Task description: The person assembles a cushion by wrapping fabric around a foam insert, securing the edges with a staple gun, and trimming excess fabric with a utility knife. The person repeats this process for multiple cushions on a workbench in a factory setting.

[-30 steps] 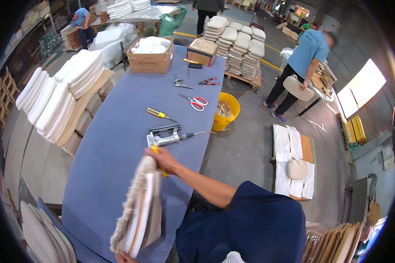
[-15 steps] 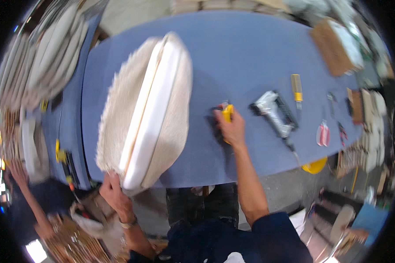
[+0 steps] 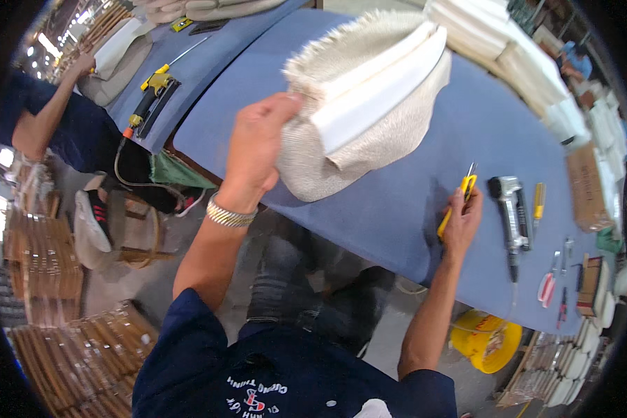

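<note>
My left hand [image 3: 256, 146] is closed, fingers pinching the near left edge of a beige fabric cover [image 3: 313, 160]. The fabric, frayed along its far side, spreads around a padded piece with a white edge band [image 3: 380, 94], which lies tilted over the table. To the right, my right hand [image 3: 464, 224] is wrapped round a yellow utility knife [image 3: 467, 185]. Its metal blade end points away from me, apart from the fabric.
On the blue table [image 3: 369, 209] to the right lie a staple gun [image 3: 512, 216], a yellow-handled tool [image 3: 538, 202] and red-handled pliers [image 3: 549, 282]. Stacked pads [image 3: 501, 52] line the far edge. A yellow bucket [image 3: 486, 341] stands below. A co-worker's arm [image 3: 56, 104] is at left, near another staple gun [image 3: 153, 101].
The view has turned, and the padded piece now slants toward the far right. My left hand still pinches the fabric edge. In my right hand, the knife's blade end now shows.
</note>
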`<act>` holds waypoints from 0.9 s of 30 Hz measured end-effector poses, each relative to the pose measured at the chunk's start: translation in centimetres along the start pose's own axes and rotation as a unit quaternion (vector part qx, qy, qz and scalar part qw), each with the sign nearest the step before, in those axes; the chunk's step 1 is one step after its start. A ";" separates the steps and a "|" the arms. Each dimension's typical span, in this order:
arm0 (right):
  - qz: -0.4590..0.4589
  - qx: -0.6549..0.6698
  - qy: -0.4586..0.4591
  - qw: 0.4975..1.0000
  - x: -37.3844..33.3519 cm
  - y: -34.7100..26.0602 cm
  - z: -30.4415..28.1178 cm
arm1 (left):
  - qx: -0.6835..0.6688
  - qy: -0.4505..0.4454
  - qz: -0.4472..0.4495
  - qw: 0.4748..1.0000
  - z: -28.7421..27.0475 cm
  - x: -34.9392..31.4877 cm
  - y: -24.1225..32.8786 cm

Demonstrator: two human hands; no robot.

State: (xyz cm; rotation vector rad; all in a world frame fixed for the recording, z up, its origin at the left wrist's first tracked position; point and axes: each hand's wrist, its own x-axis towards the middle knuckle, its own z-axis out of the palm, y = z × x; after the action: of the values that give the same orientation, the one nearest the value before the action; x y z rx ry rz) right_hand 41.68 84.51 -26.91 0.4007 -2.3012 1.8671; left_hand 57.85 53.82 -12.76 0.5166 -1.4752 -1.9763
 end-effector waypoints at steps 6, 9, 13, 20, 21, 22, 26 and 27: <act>0.028 0.111 0.082 0.990 -2.9 -2.0 -0.4 | 0.312 -0.110 0.239 0.913 3.5 -1.0 0.9; 0.017 0.099 0.061 0.993 -4.5 -1.5 -1.0 | 0.399 -0.106 0.417 0.810 6.4 -3.7 0.7; 0.040 0.123 0.047 0.991 -5.4 -1.2 -1.8 | 0.446 -0.205 0.490 0.721 8.9 -7.7 -1.6; -0.125 0.035 0.023 0.991 -6.6 1.1 -2.6 | 0.449 -0.312 0.552 0.630 10.0 -12.5 -8.1; -0.119 0.041 0.022 0.992 -6.6 1.3 -2.7 | 0.442 -0.315 0.559 0.627 9.9 -12.8 -8.8; -0.114 0.045 0.019 0.992 -6.8 1.6 -2.7 | 0.436 -0.318 0.566 0.623 9.7 -13.0 -9.4; -0.095 0.065 0.024 0.993 -6.3 2.0 -2.8 | 0.431 -0.302 0.583 0.619 9.6 -13.1 -10.9; -0.093 0.065 0.027 0.993 -6.3 1.9 -2.9 | 0.429 -0.307 0.583 0.618 9.7 -13.1 -10.9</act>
State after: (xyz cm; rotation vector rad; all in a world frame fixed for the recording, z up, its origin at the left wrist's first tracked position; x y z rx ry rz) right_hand 46.96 88.45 -29.85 0.5521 -2.0365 1.9164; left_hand 58.78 71.67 -20.86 -0.7747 -2.2388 -0.2660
